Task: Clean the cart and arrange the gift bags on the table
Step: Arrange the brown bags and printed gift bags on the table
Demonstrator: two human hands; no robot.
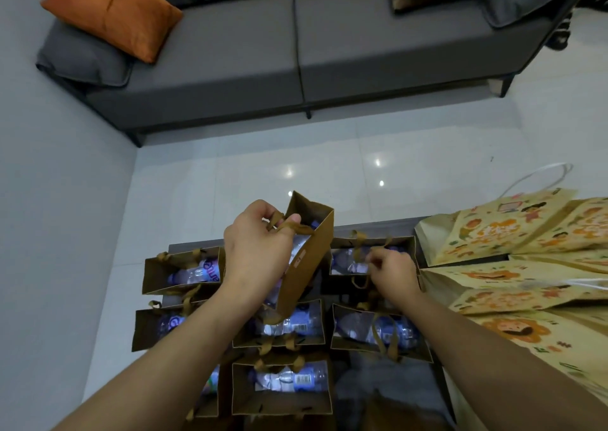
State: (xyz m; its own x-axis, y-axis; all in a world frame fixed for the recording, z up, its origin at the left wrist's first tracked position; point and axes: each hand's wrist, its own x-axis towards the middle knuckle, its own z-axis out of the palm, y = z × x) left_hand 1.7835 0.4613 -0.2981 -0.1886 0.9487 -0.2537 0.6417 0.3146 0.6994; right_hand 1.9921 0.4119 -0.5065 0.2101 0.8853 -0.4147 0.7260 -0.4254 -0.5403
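- left hand [260, 233] gripping ribbon handles of lifted brown gift bag [304, 256], arranging step
- right hand [391, 271] pinching handle of bag beside it [371, 256]
- next: probably setting lifted bag into a free slot

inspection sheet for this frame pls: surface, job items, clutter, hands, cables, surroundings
Surface: dark table, mostly covered by bags.
Job's things: brown gift bags stand open in rows, a water bottle lying in each one seen into; one lifted brown bag hangs tilted above them.
Clutter: yellow printed bags lie flat, overlapping, at the table's right.
Hands: left hand grips the lifted bag's ribbon handles; right hand pinches the ribbon handle of the back right bag.
Cables: nothing seen.
Surroundings: grey sofa with orange cushion, glossy tiled floor, grey wall.
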